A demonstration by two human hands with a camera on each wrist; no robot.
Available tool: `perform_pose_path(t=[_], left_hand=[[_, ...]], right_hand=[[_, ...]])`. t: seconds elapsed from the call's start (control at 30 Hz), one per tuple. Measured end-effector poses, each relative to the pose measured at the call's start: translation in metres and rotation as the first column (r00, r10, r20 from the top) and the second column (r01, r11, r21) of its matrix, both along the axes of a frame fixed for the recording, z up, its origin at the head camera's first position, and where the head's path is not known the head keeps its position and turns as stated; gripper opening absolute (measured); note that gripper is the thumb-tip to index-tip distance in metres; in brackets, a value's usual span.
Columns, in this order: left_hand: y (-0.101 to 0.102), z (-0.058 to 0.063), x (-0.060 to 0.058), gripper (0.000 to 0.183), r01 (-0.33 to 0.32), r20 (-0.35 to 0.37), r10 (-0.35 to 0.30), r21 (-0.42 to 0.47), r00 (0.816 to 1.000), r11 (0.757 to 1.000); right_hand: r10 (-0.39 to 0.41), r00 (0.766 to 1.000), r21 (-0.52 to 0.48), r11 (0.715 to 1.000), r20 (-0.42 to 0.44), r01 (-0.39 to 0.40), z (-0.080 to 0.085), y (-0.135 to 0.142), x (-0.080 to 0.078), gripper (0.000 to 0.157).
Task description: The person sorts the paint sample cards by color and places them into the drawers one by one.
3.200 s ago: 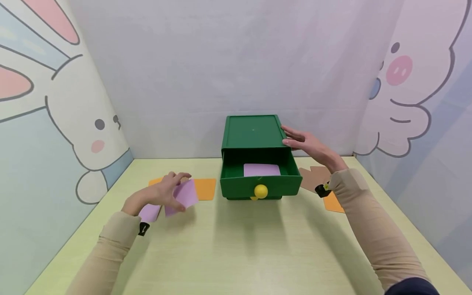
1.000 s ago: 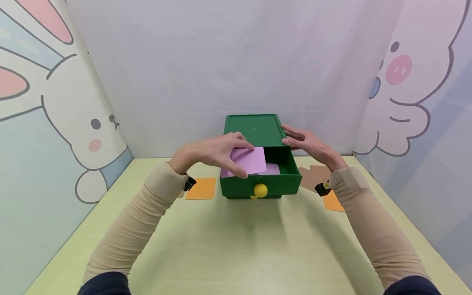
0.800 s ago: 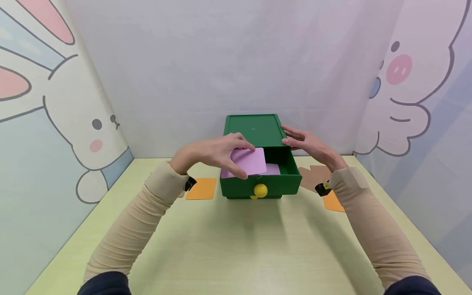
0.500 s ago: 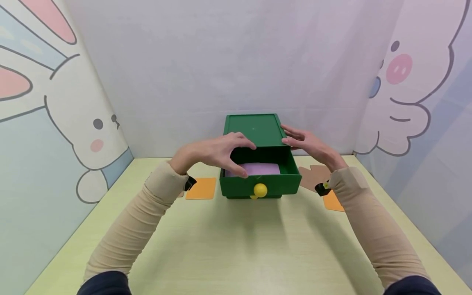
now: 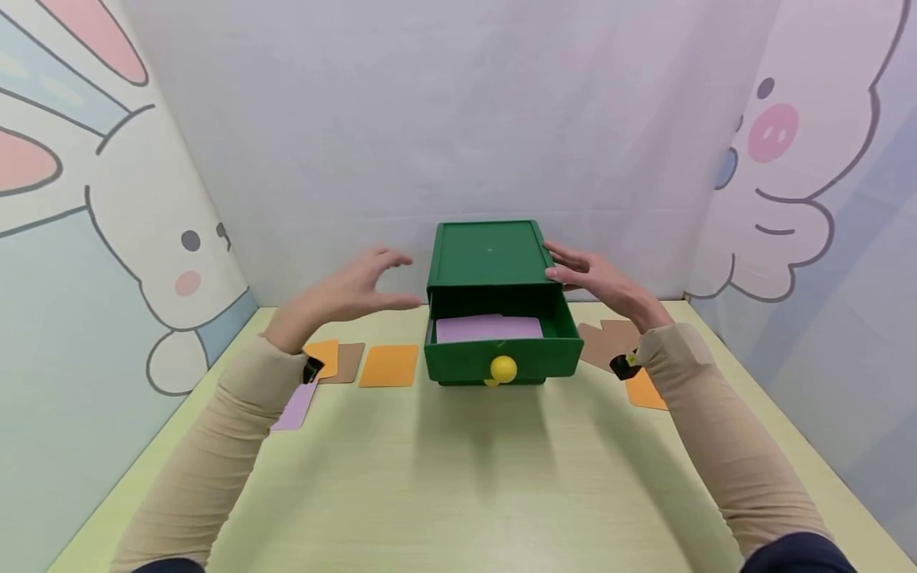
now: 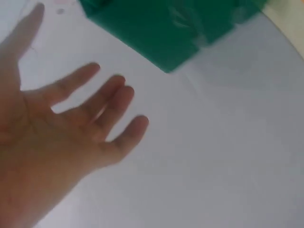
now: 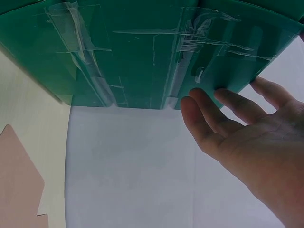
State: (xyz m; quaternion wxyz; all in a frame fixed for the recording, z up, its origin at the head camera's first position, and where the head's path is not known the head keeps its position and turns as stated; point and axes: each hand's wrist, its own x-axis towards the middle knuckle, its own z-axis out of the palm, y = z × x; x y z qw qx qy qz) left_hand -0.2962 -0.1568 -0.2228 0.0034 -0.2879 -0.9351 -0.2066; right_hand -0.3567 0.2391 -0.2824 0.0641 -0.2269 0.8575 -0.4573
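Brace lightly, pinch the edge, lower flat

Your left hand (image 5: 344,290) is released, its fingers spread and holding nothing, just left of the green plastic box (image 5: 490,252). Your right hand (image 5: 605,285) has relaxed fingers resting against the box's right side; light, steady pressure there should serve best, since a hard push could slide it. Overlapping lilac rectangular cards (image 5: 489,329) lie in the pulled-out green plastic drawer (image 5: 458,364), behind its round yellow knob (image 5: 504,368); another lilac card (image 5: 296,407) lies on the pale desk (image 5: 487,485), partly hidden by your beige left sleeve (image 5: 239,410). With a thin-looking card, pinch one edge, clear the drawer's front wall and lower it flat, knuckles free of the box top
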Motion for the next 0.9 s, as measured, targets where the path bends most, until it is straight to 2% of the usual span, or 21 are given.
perform_pose_path(t=[0.1,0.3,0.37,0.47,0.6,0.77,0.9], left_hand=[[-0.025,-0.015,-0.005,0.070,-0.122,-0.032,0.121,-0.021,0.992,0.992],[-0.070,-0.053,-0.007,0.072,-0.276,-0.045,0.274,-0.077,0.961,0.958],[-0.082,-0.066,-0.007,0.074,-0.331,-0.035,0.329,-0.108,0.944,0.937],[-0.098,-0.085,-0.004,0.080,-0.409,0.002,0.416,-0.184,0.909,0.894],[-0.116,-0.108,0.002,0.088,-0.442,0.112,0.490,-0.294,0.865,0.847],[-0.134,-0.130,0.009,0.097,-0.436,0.224,0.533,-0.366,0.816,0.822],[-0.139,-0.139,0.013,0.104,-0.441,0.280,0.566,-0.401,0.775,0.803]], right_hand=[[-0.004,1.000,0.000,1.000,-0.004,0.004,0.000,0.000,0.000,0.064],[-0.003,1.000,0.006,1.000,-0.010,0.004,0.000,0.000,-0.001,0.064],[-0.005,1.000,0.008,1.000,-0.008,0.005,0.000,0.000,0.000,0.064],[-0.010,1.000,0.004,1.000,-0.001,0.010,0.001,0.000,-0.001,0.064],[-0.012,1.000,0.004,1.000,0.005,0.012,0.001,-0.001,-0.002,0.064],[-0.013,1.000,0.001,1.000,0.007,0.013,0.000,-0.001,-0.002,0.063],[-0.012,1.000,-0.004,1.000,0.012,0.012,0.000,0.000,-0.002,0.063]])
